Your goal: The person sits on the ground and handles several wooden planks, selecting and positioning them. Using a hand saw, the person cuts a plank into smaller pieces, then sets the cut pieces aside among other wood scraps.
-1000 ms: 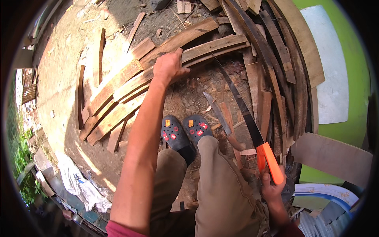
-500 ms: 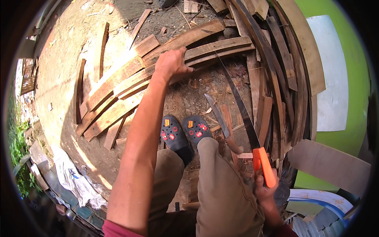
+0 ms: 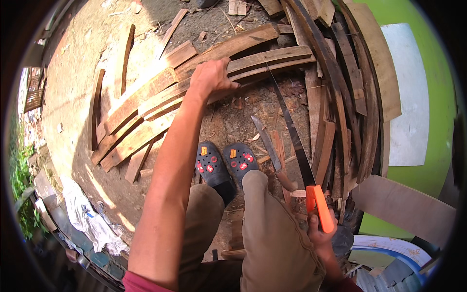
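Observation:
My left hand (image 3: 208,77) is closed over a long wooden plank (image 3: 270,58), one of several lying side by side across the ground. In my right hand (image 3: 322,235) is a handsaw (image 3: 297,141) with an orange handle and a long dark blade. The blade slants up and left from my right hand, and its tip reaches the edge of the plank, to the right of my left hand. Between my feet and the saw lies a large knife (image 3: 268,146) with a wooden handle, touching neither hand.
More wooden boards (image 3: 335,92) are heaped along the right, beside a green wall (image 3: 433,112). My feet, in dark clogs (image 3: 213,161), stand on the dirt just short of the planks. A white cloth (image 3: 87,214) lies at the lower left.
My right hand and the saw handle have shifted slightly left and down, with the blade tip still at the plank. My left hand keeps its hold on the plank.

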`<act>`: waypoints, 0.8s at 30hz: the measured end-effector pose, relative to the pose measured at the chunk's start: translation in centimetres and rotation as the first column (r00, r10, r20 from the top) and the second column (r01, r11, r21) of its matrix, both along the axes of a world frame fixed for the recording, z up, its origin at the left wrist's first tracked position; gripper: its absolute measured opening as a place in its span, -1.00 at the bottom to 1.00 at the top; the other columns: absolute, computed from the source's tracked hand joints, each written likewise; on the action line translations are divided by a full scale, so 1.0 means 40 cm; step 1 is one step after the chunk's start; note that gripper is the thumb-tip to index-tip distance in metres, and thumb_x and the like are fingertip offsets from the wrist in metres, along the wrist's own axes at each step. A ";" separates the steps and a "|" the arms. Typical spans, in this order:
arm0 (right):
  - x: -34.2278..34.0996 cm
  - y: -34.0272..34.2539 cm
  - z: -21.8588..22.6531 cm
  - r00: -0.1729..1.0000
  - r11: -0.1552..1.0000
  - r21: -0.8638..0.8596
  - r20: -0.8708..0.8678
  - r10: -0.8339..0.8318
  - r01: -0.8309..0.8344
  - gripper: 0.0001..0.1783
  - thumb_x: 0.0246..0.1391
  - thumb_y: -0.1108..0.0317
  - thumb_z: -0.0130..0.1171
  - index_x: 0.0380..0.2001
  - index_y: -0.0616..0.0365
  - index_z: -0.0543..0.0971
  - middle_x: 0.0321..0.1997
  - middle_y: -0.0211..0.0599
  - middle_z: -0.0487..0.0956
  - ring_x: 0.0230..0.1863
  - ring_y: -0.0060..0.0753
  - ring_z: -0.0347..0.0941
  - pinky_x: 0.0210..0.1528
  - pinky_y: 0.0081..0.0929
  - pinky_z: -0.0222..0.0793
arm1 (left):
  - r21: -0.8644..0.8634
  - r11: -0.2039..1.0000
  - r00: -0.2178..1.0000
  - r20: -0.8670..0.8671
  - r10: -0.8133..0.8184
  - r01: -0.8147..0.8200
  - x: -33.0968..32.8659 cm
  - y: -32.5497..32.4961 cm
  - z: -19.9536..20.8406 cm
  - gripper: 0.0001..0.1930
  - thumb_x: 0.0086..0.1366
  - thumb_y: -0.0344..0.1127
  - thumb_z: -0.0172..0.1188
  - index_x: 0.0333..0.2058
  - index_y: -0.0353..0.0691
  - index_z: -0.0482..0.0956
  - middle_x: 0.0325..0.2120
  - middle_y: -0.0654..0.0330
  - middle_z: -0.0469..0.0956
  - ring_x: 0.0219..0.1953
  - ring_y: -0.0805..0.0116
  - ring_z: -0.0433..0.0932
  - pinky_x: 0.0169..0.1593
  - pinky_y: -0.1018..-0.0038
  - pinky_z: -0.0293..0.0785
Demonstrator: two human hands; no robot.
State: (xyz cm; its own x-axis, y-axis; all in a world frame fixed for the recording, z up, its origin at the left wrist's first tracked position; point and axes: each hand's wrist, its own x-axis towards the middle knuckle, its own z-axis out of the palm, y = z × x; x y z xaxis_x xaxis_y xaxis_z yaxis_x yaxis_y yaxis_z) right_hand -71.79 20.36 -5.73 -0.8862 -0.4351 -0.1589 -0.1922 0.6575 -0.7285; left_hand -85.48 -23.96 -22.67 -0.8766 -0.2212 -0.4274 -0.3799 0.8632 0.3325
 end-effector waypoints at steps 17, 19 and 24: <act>0.080 0.149 0.016 0.983 0.988 -0.013 0.108 -0.149 0.152 -0.79 0.18 0.35 0.28 -0.36 0.27 0.50 -0.59 -0.33 0.45 -0.64 -0.44 0.38 -0.51 -0.43 0.31 | 0.074 0.997 0.980 -0.200 0.017 -0.002 0.012 0.005 -0.013 -0.20 0.08 0.39 0.32 0.04 -0.21 0.59 -0.26 -0.12 0.69 -0.10 -0.15 0.65 -0.01 0.06 0.56; 0.079 0.144 -0.004 0.900 0.934 -0.111 0.327 -0.289 0.341 -0.81 0.24 0.36 0.22 -0.36 0.26 0.49 -0.57 -0.37 0.45 -0.61 -0.51 0.37 -0.51 -0.45 0.30 | 0.127 0.991 0.957 -0.281 0.067 -0.032 0.034 0.006 -0.035 -0.26 0.16 0.37 0.27 0.02 -0.20 0.62 -0.30 -0.13 0.68 -0.13 -0.16 0.66 -0.06 0.06 0.55; 0.063 0.135 -0.026 0.664 0.790 -0.165 0.655 -0.360 0.590 -0.76 0.38 0.34 0.05 -0.40 0.21 0.43 -0.58 -0.45 0.36 -0.58 -0.60 0.30 -0.53 -0.53 0.26 | -0.018 0.984 0.952 -0.259 0.164 -0.175 0.062 -0.038 -0.005 -0.27 0.19 0.42 0.21 -0.06 -0.21 0.61 -0.47 -0.08 0.64 -0.36 -0.09 0.68 -0.25 0.08 0.56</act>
